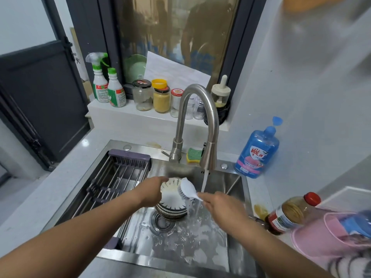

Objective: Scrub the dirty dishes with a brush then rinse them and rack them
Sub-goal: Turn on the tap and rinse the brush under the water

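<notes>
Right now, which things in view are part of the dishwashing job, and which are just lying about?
In use: brush in right hand; bowl in left hand; stacked bowls; running faucet; sink rack.
Lying about: sponge; blue detergent bottle; spray bottles; sill jars; sauce bottle; pink tub.

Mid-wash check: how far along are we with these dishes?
Done: no dish shows on the rack yet. In hand: the left hand holds a patterned dish tilted while the right hand holds the brush against it, beside the running water. Left: rinsing it, then the stack of dishes underneath, all to rack.
</notes>
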The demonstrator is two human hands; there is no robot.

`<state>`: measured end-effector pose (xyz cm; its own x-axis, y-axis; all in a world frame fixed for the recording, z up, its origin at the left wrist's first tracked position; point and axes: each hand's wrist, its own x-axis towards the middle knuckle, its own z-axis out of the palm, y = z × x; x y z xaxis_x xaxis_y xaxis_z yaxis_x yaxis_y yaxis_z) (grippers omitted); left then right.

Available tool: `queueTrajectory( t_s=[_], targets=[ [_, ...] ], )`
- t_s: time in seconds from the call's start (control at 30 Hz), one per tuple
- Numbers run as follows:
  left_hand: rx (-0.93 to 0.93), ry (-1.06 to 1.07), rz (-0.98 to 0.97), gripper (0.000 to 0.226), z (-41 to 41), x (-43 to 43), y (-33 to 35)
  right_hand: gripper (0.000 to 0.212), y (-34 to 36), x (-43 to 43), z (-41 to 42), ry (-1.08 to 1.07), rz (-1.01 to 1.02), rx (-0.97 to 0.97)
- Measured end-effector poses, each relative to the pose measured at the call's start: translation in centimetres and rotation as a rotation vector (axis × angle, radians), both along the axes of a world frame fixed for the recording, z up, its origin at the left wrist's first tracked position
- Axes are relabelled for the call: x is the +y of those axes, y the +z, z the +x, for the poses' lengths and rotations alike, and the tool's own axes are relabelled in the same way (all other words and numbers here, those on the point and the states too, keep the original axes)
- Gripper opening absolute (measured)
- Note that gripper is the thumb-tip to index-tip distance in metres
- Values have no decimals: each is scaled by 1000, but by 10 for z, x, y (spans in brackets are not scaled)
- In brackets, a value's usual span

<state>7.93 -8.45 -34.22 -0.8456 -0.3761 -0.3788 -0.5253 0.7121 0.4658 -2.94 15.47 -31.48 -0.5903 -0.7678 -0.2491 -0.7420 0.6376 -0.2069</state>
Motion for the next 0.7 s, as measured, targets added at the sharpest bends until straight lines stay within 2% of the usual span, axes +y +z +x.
queueTrajectory(
  t_s=[0.1,0.17,0.27,0.33,0.4,0.47,0.53,0.57,0.63,0.7],
  targets=[
    [-36,-116,-186,71,7,7,-1,41,-16,-10,9,72,208,90],
    [-53,-137,-233,69,10,12,-2,45,-19,-11,12,18,152,86],
    [-22,-53,-239,52,13,14,-3,39,-20,-10,6,-17,3,72],
    [31,19,-235,40,16,12,-3,37,-20,-6,6,23,36,96],
    [46,36,-224,38,17,11,-1,37,-20,-1,8,14,29,108],
    [72,70,-227,39,17,9,0,36,-17,2,10,-22,-79,26],
    [86,91,-227,39,16,6,1,38,-18,0,8,-2,-127,39],
    [92,102,-228,39,15,5,2,38,-17,-1,10,15,-93,34],
    [103,106,-226,38,15,5,2,39,-20,-4,12,40,95,37],
    [121,93,-211,38,13,6,3,36,-20,-7,8,-38,84,12]
  ],
)
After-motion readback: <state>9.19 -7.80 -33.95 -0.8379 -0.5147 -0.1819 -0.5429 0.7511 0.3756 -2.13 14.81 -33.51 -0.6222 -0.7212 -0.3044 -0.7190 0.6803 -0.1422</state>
